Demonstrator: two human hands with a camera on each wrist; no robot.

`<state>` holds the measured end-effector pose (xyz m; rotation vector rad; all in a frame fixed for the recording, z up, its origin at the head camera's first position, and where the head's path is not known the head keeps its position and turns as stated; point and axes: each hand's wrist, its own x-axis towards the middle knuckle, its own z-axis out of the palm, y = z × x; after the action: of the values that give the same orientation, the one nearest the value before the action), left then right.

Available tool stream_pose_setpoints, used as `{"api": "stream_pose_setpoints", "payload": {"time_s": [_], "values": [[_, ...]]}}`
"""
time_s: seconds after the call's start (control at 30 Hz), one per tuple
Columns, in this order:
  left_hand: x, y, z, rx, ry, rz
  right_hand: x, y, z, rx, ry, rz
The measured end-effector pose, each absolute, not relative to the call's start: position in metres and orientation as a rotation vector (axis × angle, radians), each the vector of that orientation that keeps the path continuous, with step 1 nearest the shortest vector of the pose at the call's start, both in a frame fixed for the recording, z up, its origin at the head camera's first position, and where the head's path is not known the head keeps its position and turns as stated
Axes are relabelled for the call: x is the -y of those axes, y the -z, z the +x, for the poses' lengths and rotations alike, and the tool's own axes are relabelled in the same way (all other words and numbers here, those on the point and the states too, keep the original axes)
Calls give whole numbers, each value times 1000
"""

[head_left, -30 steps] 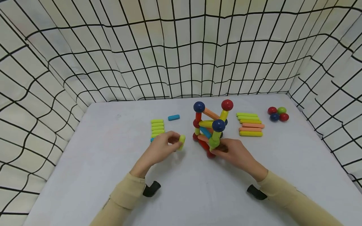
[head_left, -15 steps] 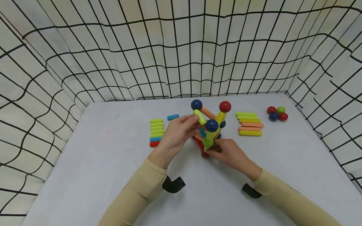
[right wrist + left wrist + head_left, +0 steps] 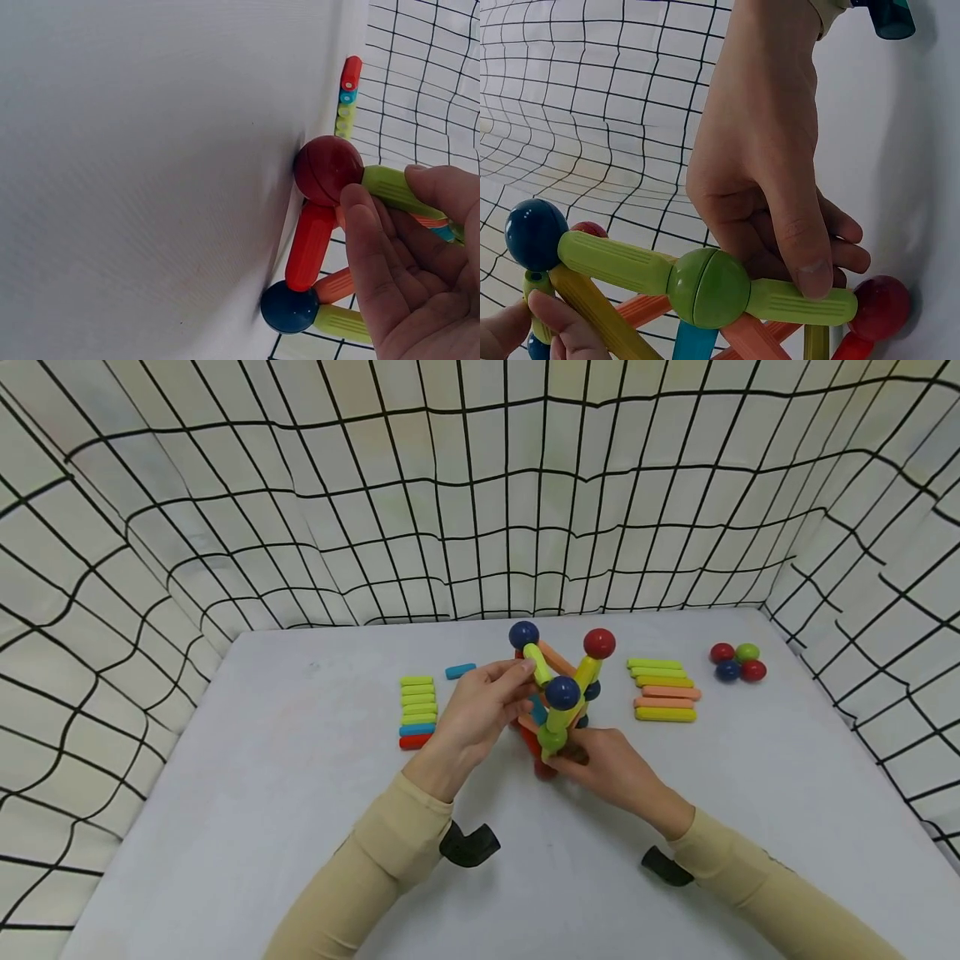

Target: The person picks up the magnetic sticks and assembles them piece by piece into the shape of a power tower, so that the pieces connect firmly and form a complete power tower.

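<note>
A magnetic ball-and-rod tower, with a red ball at one top corner, stands at the table's middle. My left hand pinches a short light-green rod at the tower's top. That rod spans from the back blue ball to the front blue ball. Low on the near side, my right hand grips another light-green rod. This one lies between the green ball and a bottom red ball. Fingers hide part of the tower's left side in the head view.
Left of the tower lie a row of short green rods, a blue rod, a red rod and a separate blue rod. Longer rods and several loose balls lie right. Black netting surrounds the table.
My left hand has carried the green rod rightward and up from beside the tower to its top blue balls. The tower has shifted slightly left, with my right hand still holding its lower rod.
</note>
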<state>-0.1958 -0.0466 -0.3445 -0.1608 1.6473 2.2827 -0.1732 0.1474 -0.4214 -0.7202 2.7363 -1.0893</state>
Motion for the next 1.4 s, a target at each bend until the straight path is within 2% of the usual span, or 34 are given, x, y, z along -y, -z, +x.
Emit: {"api": "stream_pose_setpoints", "payload": {"time_s": [0.23, 0.4, 0.53, 0.63, 0.83, 1.13, 1.4], "values": [[43, 343, -196, -1692, -2260, -170, -150, 420, -175, -2696, 1084, -745], [44, 347, -187, -1860, -2220, -67, -167, 404, -191, -2532, 978, -696], [43, 357, -174, -2116, -2112, 107, -187, 393, -210, -2591, 914, -535], [43, 366, -166, -2363, -1863, 288, -196, 392, -222, -2652, 966, -463], [42, 376, -163, -2694, -1421, 556, -198, 402, -232, -2463, 1199, -508], [55, 378, -177, -2755, -1508, 448, -203, 402, -227, -2467, 1220, -536], [63, 383, -205, -2701, -1708, 318, -199, 406, -219, -2438, 1197, -578]]}}
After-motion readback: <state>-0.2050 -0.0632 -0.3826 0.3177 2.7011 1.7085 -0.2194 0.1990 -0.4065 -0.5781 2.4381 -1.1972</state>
